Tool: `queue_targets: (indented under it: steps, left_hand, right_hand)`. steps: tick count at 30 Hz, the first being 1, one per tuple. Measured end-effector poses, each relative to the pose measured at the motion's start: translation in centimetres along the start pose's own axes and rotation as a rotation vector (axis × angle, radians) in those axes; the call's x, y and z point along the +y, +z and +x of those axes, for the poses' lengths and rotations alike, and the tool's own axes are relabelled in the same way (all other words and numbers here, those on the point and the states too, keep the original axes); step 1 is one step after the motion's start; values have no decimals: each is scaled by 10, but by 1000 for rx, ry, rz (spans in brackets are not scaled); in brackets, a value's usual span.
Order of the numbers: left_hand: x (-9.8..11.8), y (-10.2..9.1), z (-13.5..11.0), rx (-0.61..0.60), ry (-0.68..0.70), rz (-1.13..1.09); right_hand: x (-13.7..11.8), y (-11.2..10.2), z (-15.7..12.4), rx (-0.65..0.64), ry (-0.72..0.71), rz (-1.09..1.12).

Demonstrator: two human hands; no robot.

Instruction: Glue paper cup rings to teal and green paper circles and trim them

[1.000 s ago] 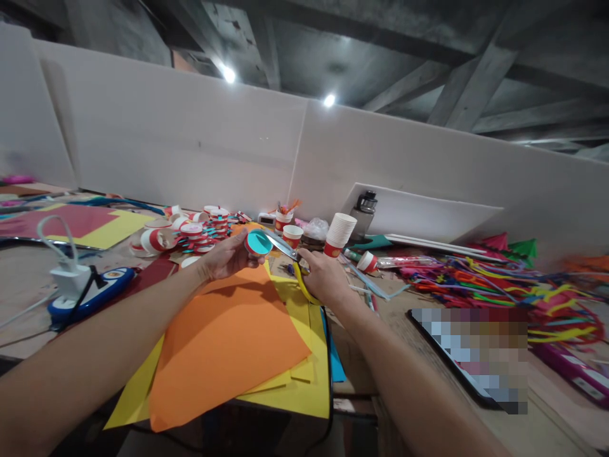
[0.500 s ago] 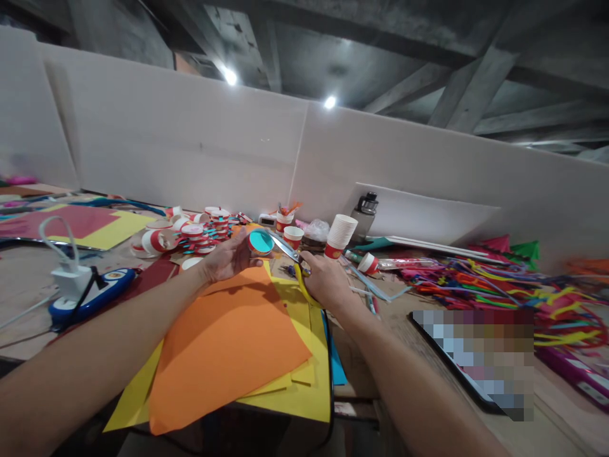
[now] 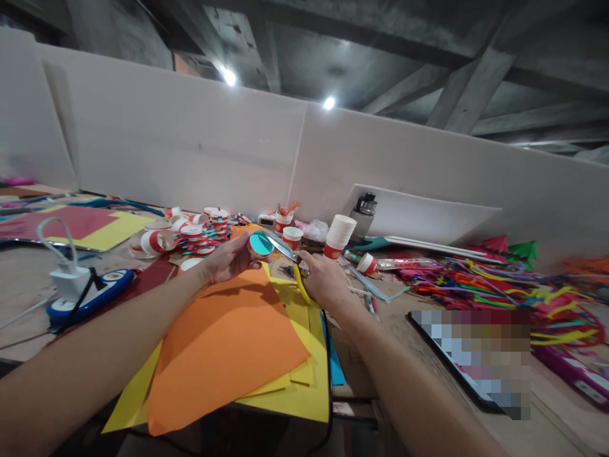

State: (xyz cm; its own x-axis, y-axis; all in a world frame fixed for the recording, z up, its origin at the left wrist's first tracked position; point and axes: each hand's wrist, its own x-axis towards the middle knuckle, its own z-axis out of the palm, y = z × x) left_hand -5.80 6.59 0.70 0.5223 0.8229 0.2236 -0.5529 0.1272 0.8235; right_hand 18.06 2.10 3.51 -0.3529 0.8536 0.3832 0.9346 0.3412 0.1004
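Note:
My left hand (image 3: pixel 229 257) grips a small paper cup (image 3: pixel 261 245) whose round end, turned toward me, is covered in turquoise. My right hand (image 3: pixel 323 278) is closed around the yellow handles of a pair of scissors (image 3: pixel 285 249). Their metal blades point left and reach the cup's right edge; I cannot tell whether they touch it. Beneath both hands lies an orange paper sheet (image 3: pixel 228 343) on top of yellow sheets (image 3: pixel 314 393). A white-and-red paper cup (image 3: pixel 292 237) stands just beyond the scissors.
A tall stack of paper cups (image 3: pixel 340 233) and a dark bottle (image 3: pixel 364 216) stand behind. Cut cups (image 3: pixel 193 231) are heaped left of centre. A blue power strip (image 3: pixel 90 301) sits at left. Colourful pipe cleaners (image 3: pixel 485 279) and a tablet-like device (image 3: pixel 471 362) are at right.
The scissor blades look closer together than before and slightly further left against the cup. Both hands keep nearly the same place, and the cup stays in my left hand.

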Motion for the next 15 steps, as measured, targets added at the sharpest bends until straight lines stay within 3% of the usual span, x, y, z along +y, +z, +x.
queue_targets:
  steps: [15]
  left_hand:
    - [2, -1, -1, 16, 23, -29]
  right_hand:
    - [1, 1, 0, 8, -6, -3]
